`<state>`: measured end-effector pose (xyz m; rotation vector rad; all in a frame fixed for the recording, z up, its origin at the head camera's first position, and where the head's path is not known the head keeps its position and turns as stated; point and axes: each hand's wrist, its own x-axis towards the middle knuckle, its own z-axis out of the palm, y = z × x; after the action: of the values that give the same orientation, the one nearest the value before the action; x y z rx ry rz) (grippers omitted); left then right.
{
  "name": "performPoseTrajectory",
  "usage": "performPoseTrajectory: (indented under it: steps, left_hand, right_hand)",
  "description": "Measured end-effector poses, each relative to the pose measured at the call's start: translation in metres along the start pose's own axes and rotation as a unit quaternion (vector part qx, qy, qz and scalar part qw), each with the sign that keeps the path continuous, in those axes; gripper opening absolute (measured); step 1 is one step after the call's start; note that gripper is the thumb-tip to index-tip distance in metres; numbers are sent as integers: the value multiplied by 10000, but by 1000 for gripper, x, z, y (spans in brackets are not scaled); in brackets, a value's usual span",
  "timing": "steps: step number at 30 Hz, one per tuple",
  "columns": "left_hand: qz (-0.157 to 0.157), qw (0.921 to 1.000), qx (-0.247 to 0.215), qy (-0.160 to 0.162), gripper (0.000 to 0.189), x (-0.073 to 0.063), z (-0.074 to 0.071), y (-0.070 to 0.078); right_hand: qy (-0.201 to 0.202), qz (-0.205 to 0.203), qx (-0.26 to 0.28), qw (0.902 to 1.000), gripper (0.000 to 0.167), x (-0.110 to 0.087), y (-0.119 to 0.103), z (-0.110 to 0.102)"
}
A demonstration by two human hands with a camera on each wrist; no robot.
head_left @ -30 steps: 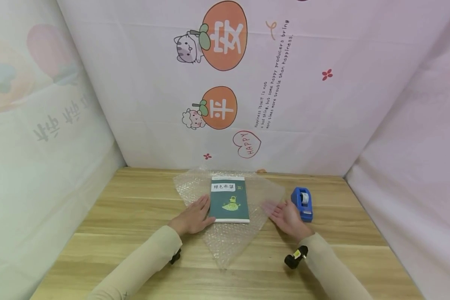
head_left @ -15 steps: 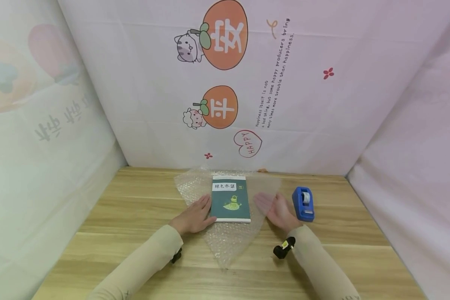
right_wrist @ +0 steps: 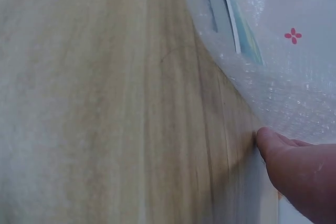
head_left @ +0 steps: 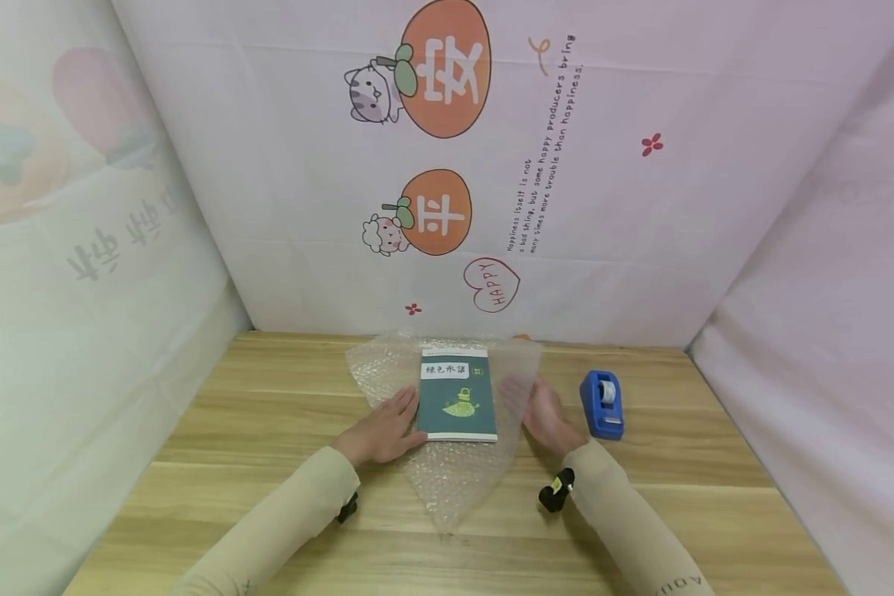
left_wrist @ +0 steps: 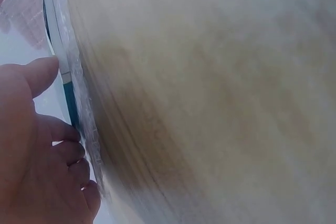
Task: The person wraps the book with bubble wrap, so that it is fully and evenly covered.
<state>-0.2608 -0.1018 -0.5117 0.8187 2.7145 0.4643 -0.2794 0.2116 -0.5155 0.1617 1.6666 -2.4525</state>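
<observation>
A dark green book (head_left: 458,414) with a white label and a yellow-green leaf picture lies face up on a sheet of bubble wrap (head_left: 447,488). Along the book's left edge rests my left hand (head_left: 383,430), its thumb at the near left corner. The left wrist view shows that hand (left_wrist: 47,166) beside the book's edge and the wrap. My right hand (head_left: 544,414) is under the wrap's right flap, which is raised; its extended fingers show through the plastic. In the right wrist view, the right hand (right_wrist: 299,166) touches the wrap's edge (right_wrist: 294,103).
A blue tape dispenser (head_left: 603,406) with a roll of tape stands right of my right hand. The wooden table (head_left: 268,414) meets a printed cloth wall (head_left: 603,273) at the back, with cloth on both sides.
My right hand has moved left toward the book, carrying the wrap's right flap up and inward with it. The left hand and the book have stayed in place.
</observation>
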Motion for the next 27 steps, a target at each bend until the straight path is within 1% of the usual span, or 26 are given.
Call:
performPoseTrajectory:
  steps: [3, 6, 8, 10, 12, 15, 17, 21, 24, 27]
  left_hand:
    - [-12, 10000, 92, 12, 78, -3, -1, 2]
    - [-71, 9997, 213, 2, 78, -3, 0, 2]
    - [-98, 9997, 221, 13, 78, -3, 0, 3]
    - [-118, 9996, 246, 1, 78, -3, 1, 2]
    - [-104, 9997, 213, 30, 78, -2, 3, 1]
    - [-86, 9997, 228, 27, 77, -2, 4, 1]
    - [-80, 9997, 231, 23, 77, -3, 4, 2]
    - [-55, 9997, 249, 16, 77, -3, 2, 3]
    - [-35, 9997, 251, 15, 77, -2, 2, 3]
    - [-4, 9997, 249, 24, 77, -2, 2, 3]
  right_hand:
    - [187, -180, -261, 9993, 46, 0, 2, 3]
    - [109, -347, -438, 9984, 31, 0, 5, 5]
    - [-28, -394, -654, 9971, 32, -1, 6, 5]
    - [-133, -369, -1074, 9934, 40, -2, 6, 6]
    - [-260, -259, -1515, 9878, 50, -3, 4, 9]
    - [-539, -256, -2141, 9750, 59, -3, 2, 13]
    - [-704, -344, -2369, 9684, 60, -3, 2, 16]
    - [-834, -605, -2780, 9550, 60, -5, 3, 22]
    - [-621, -754, -3378, 9361, 61, -9, 3, 26]
    - [-421, -844, -4103, 9070, 62, -13, 4, 29]
